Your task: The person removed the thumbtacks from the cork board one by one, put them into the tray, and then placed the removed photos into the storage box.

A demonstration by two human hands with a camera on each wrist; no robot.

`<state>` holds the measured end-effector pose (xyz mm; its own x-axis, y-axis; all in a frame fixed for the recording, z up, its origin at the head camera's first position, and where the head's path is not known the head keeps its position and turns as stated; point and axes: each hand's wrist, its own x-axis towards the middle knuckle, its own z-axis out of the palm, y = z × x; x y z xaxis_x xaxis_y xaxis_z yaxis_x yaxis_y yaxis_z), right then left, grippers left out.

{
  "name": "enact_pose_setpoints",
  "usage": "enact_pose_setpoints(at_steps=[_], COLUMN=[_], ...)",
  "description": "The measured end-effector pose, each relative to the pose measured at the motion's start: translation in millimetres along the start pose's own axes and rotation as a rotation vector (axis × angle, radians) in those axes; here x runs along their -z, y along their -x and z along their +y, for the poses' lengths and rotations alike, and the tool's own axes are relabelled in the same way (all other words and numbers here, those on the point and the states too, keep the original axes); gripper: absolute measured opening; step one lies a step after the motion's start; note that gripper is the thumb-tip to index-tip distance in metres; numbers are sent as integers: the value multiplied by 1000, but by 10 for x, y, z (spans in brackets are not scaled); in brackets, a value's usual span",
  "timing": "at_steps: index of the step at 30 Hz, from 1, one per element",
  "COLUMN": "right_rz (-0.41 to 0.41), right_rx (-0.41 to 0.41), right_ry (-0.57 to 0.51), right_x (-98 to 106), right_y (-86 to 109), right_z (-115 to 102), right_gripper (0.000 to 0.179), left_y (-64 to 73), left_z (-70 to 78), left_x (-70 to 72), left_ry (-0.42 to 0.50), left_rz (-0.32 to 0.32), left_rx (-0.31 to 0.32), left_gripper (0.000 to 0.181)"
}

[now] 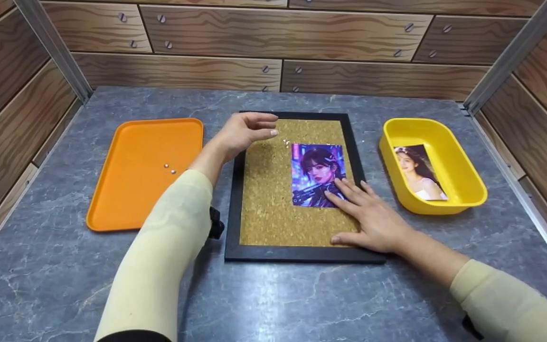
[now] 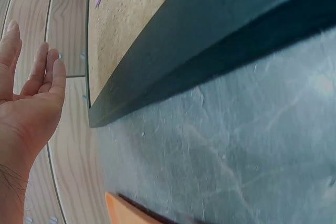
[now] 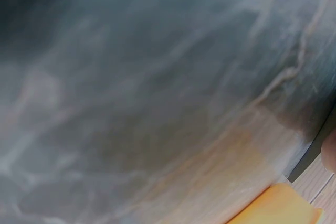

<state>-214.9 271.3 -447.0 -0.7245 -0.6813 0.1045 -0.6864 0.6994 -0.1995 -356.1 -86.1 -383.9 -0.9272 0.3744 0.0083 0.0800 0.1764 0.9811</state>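
A black-framed corkboard (image 1: 268,209) lies on the table, bearing a purple-blue picture card (image 1: 318,173) of a dark-haired figure. My right hand (image 1: 368,218) is spread flat, fingertips resting on the card's lower right part and the thumb on the cork. Above the board's upper left part hovers my left hand (image 1: 249,130), its fingers loosely bent. The left wrist view shows that hand (image 2: 34,98) with thumb and fingers apart and nothing seen between them. Tiny shiny bits (image 1: 286,142) sit by the card's top left corner; their kind is too small to tell.
Left of the board is an orange tray (image 1: 131,190) with two small shiny pieces (image 1: 169,168) on it. A yellow bin (image 1: 461,183) stands to the right, holding another photo card (image 1: 418,173). Wood-patterned walls (image 1: 283,35) close off the back and sides.
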Motion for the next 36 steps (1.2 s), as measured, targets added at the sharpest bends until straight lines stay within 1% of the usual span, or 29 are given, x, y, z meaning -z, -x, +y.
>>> enact_pose_setpoints(at_steps=[5,12,18,20,27,29,36], right_rz=[9,7,-5,-6,-5,-3,1], right_rx=[8,1,-9,-9,-7,-5,2], right_ry=[0,-2,-7,-7,-4,-4,-2], right_x=[3,5,14,14,16,14,6], right_y=[4,-6,-2,0,6,5,3], right_z=[0,0,-3,-3,-2,1,7], right_gripper=[99,100,99,100,99,99,100], left_y=[-26,-58,-80,-95,-165,-176,-200], left_z=[-25,-48,-77,-93,-132,-138,-147], left_x=[-74,-158,-201,-222,-309,-330,-372], left_ry=[4,97,20,20,89,90,43], left_rz=[-20,-55,-75,-78,-104,-112,-127], left_rx=[9,42,12,12,32,35,33], left_gripper=[45,48,52,53,59,61,65])
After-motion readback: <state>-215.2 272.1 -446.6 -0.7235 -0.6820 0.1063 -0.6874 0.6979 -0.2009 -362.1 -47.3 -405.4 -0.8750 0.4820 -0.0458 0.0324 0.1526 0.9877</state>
